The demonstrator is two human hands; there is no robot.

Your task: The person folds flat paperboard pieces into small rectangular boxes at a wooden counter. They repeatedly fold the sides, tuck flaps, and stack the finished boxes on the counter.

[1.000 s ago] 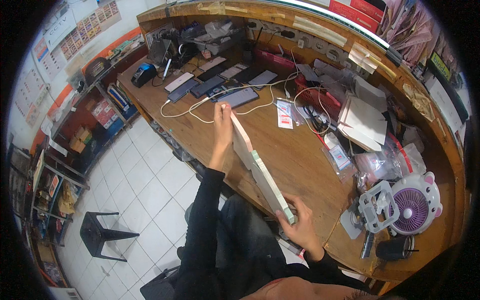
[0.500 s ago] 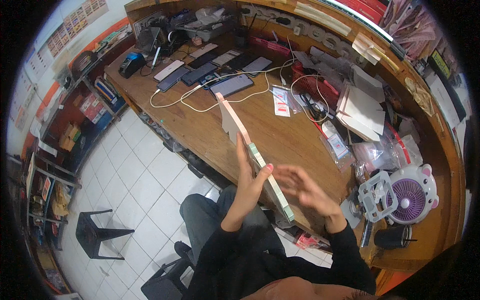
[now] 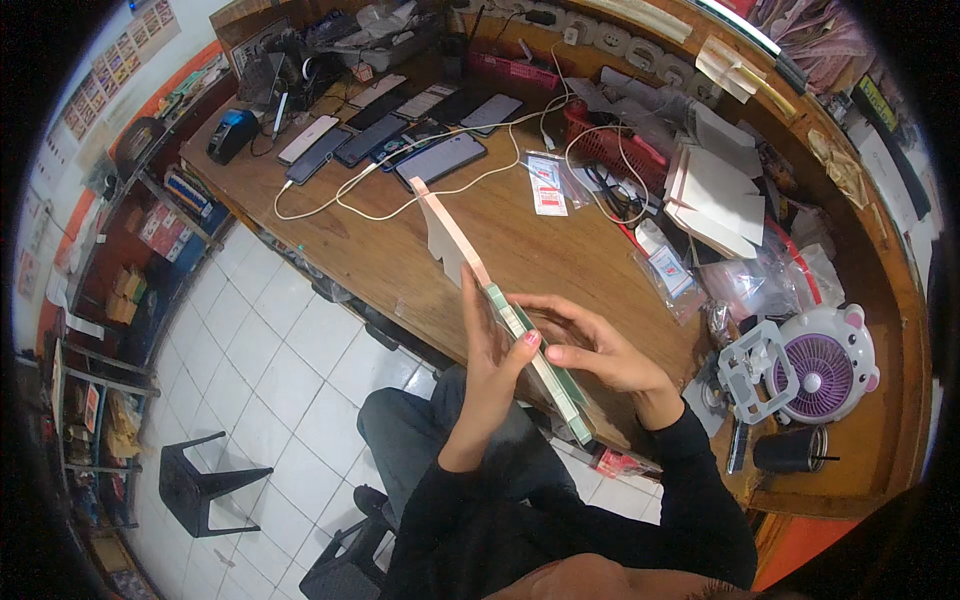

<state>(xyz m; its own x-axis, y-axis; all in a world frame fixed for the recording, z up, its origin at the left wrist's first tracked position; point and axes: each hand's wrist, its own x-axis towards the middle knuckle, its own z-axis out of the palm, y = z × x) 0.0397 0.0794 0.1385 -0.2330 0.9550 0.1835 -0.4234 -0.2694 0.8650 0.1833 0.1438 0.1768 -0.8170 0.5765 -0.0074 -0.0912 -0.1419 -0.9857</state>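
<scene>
1. Both hands are on one long, flat piece (image 3: 511,310), seen nearly edge-on: pale pink along its upper part, green and white along its lower part. What it is cannot be told from this angle.
2. Piece held slantwise at the counter's (image 3: 340,240) near edge, the pink end over the wood, the green end toward the person's lap.
3. Left hand (image 3: 488,378): partly closed, gripping; thumb across the narrow edge, fingers along the left face.
4. Right hand (image 3: 610,352): half-curled, thumb at the narrow edge, fingers reaching round the right face. A dark green surface shows below the thumb. Firmness of this grip cannot be told.
5. Toward the counter's left end: several phones (image 3: 441,160) lying close together, a white cable (image 3: 365,182) running across them; a blue-and-black device (image 3: 232,136) near the left corner.
6. Far edge: a pink basket (image 3: 513,72); right of it, a red basket (image 3: 612,135) beside white folded card (image 3: 715,200).
7. Right end: purple-and-white fan (image 3: 822,380), a grey frame (image 3: 768,410) partly in front of it, a black cup (image 3: 788,451) near the corner.
8. Floor: white tiles (image 3: 310,330), black stool (image 3: 200,490).
</scene>
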